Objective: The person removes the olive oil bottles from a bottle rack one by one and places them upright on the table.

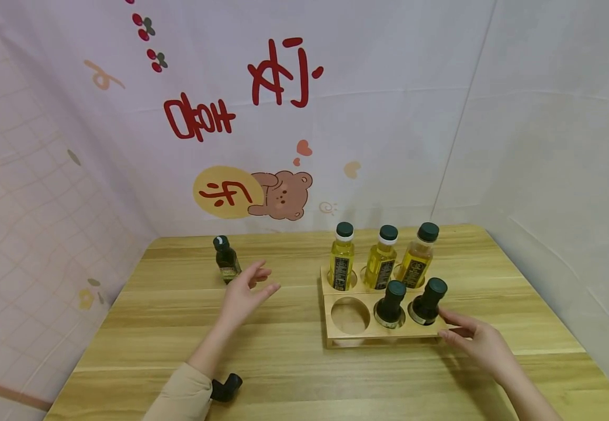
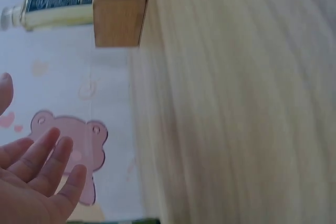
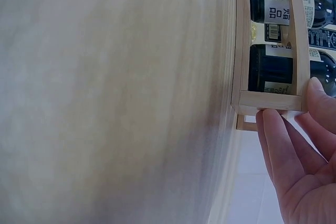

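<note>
A two-tier wooden bottle rack (image 1: 354, 334) stands on the table in the head view. Three bottles of yellow oil (image 1: 341, 263) fill its back row. In the front row, two dark green bottles (image 1: 390, 305) occupy the middle and right holes, and the left hole is vacant. My right hand (image 1: 480, 345) holds the rack's right front corner; the right wrist view shows the thumb (image 3: 320, 98) and fingers (image 3: 281, 142) against its wood. Another dark bottle (image 1: 228, 261) stands at the back left. My left hand (image 1: 246, 295), fingers spread, is just in front of it, holding nothing.
A black object (image 1: 227, 387), its kind unclear, shows beside the left sleeve (image 1: 178, 392). A white printed cloth (image 1: 388, 117) hangs behind the wooden table (image 1: 283, 374), with more cloth along both sides.
</note>
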`<action>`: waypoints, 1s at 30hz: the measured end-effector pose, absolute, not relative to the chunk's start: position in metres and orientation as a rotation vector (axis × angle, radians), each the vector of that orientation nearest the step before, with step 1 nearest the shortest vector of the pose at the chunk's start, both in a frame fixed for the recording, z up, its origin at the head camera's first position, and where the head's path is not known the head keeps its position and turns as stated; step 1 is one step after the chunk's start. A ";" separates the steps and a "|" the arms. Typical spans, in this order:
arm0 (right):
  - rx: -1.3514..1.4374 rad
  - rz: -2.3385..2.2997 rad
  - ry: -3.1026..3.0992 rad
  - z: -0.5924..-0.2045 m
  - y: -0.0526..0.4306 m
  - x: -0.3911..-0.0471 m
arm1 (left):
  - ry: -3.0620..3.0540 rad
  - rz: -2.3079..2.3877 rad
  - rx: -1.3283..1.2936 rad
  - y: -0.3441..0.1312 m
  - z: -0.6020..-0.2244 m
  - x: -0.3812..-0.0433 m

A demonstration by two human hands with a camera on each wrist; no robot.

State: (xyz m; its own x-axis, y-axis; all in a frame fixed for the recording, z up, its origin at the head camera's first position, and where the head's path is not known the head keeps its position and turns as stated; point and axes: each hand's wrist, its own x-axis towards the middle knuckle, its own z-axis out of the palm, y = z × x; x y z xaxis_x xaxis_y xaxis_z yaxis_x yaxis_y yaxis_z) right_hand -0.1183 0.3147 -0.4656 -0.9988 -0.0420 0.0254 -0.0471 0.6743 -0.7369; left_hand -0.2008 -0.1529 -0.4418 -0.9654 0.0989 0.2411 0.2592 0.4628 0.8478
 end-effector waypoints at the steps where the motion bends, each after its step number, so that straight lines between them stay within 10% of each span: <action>1: 0.077 1.265 -2.869 -0.465 0.315 -0.118 | -2.553 -1.522 -0.322 -0.150 -0.443 -0.200; 30: 0.063 1.261 -2.882 -0.467 0.316 -0.119 | -2.583 -1.689 -0.684 -0.054 -0.449 -0.171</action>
